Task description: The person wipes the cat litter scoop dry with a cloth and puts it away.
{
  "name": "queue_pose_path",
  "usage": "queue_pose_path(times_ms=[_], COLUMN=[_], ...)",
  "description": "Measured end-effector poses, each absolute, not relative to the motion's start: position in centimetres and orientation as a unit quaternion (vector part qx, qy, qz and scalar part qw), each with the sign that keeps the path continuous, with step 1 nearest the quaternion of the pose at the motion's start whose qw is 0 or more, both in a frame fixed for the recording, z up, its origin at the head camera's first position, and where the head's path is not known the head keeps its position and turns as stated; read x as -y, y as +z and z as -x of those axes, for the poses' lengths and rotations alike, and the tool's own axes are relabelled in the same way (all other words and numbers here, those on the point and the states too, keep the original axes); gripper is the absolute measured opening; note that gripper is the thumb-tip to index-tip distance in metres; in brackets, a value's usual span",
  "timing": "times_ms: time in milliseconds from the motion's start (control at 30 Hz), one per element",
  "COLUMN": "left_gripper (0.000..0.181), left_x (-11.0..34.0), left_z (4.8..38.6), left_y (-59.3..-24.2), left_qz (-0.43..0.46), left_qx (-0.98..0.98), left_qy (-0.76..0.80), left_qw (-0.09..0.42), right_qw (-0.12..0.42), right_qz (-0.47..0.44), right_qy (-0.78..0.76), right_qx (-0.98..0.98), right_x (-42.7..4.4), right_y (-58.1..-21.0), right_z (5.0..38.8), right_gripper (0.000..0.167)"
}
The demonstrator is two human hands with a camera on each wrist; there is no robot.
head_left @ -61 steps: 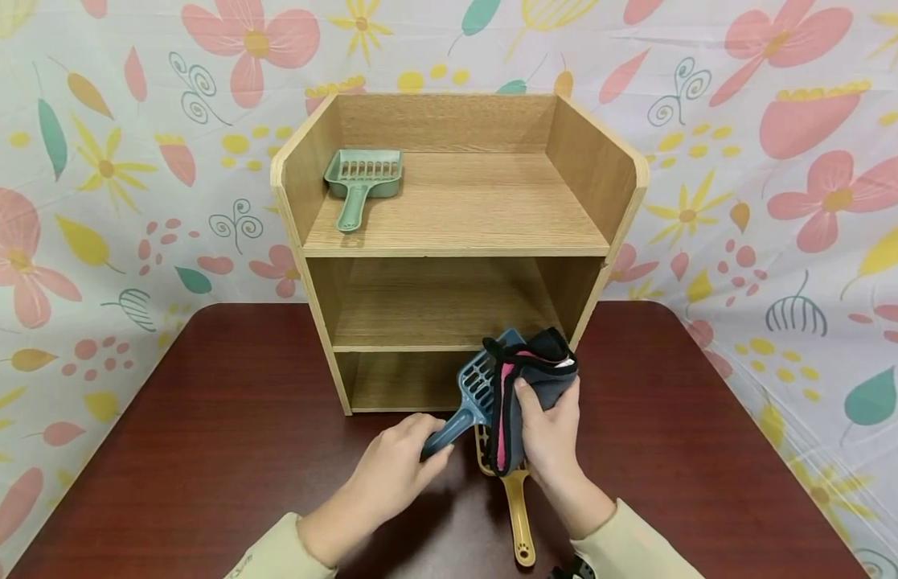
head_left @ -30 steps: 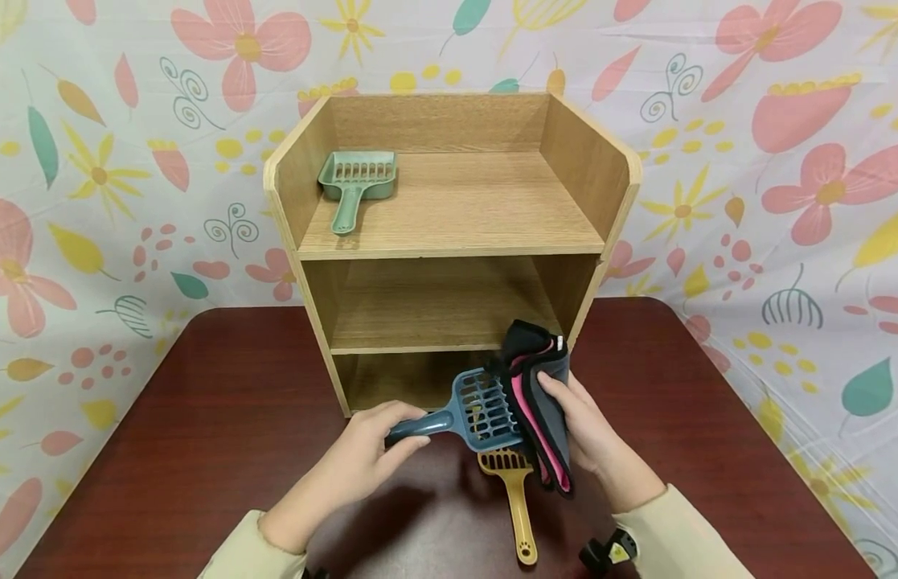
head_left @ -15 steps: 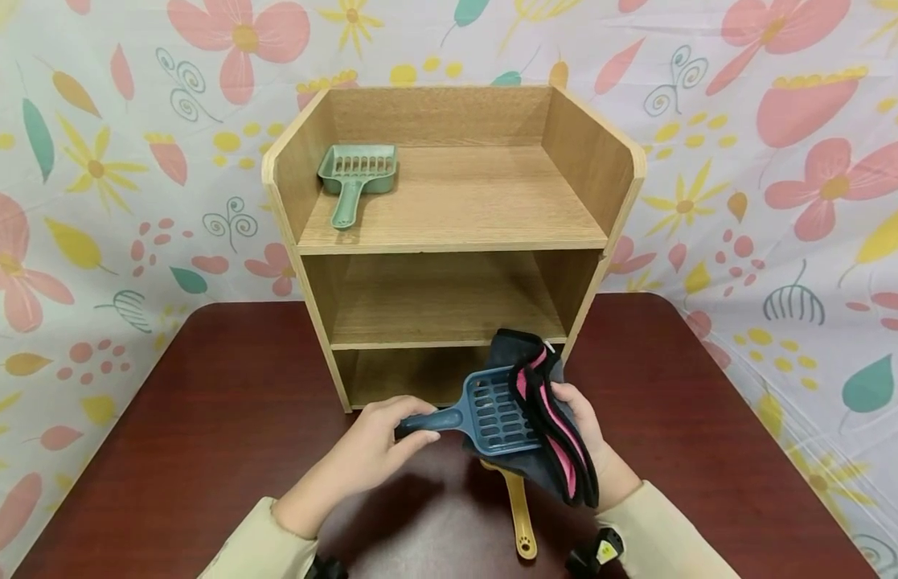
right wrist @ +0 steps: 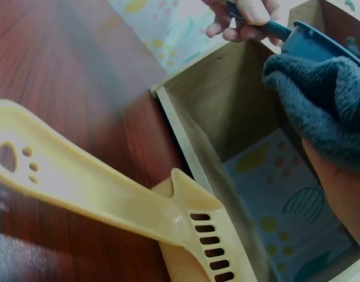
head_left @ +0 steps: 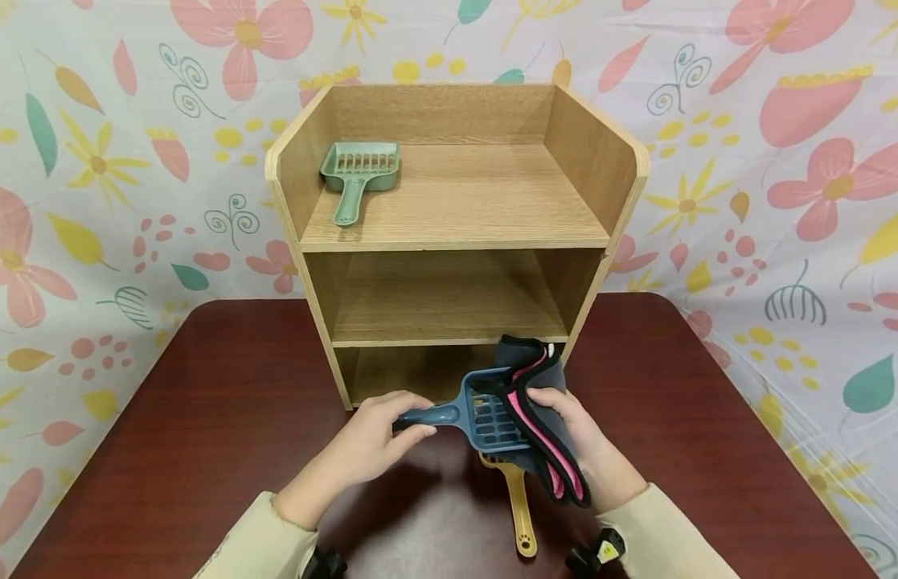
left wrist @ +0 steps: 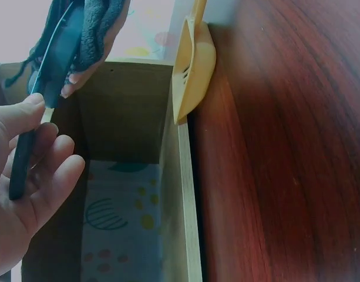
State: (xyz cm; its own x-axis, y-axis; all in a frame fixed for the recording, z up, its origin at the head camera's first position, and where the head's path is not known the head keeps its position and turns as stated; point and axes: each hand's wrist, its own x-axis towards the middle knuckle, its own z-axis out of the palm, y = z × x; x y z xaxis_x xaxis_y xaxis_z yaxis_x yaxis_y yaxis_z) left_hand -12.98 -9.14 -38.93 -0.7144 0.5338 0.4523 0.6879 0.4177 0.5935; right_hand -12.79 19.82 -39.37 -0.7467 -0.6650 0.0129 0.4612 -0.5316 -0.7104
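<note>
In the head view I see the blue scoop in front of the shelf, the left hand pinching its handle, the right hand gripping the cloth against its slotted end. In the left wrist view its plastic looks light, stiff, maybe slippery, so I judge the handle the safest hold. In the right wrist view the cloth seems soft and fluffy, near the smooth, rounded yellow scoop.
</note>
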Motion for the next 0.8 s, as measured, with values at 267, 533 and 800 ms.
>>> queue_pose_path(times_ms=[267, 533, 800], left_gripper=[0.020, 0.021, 0.019], left_x=[9.2, 8.9, 8.9], left_z=[13.3, 13.2, 13.0], left_y=[-38.8, -38.5, -38.8], left_qz=[0.362, 0.357, 0.348], left_qx=[0.853, 0.867, 0.867], left_qy=[-0.362, -0.323, -0.320], left_qw=[0.105, 0.126, 0.156], right_qw=[0.150, 0.007, -0.090], right_qz=[0.112, 0.023, -0.050], right_qy=[-0.813, -0.731, -0.695], right_qx=[-0.552, -0.682, -0.712], right_x=[-19.4, -18.4, -16.9], right_y=[-40.3, -40.4, -40.5], right_z=[13.4, 13.4, 12.8], right_gripper=[0.018, 0.023, 0.030])
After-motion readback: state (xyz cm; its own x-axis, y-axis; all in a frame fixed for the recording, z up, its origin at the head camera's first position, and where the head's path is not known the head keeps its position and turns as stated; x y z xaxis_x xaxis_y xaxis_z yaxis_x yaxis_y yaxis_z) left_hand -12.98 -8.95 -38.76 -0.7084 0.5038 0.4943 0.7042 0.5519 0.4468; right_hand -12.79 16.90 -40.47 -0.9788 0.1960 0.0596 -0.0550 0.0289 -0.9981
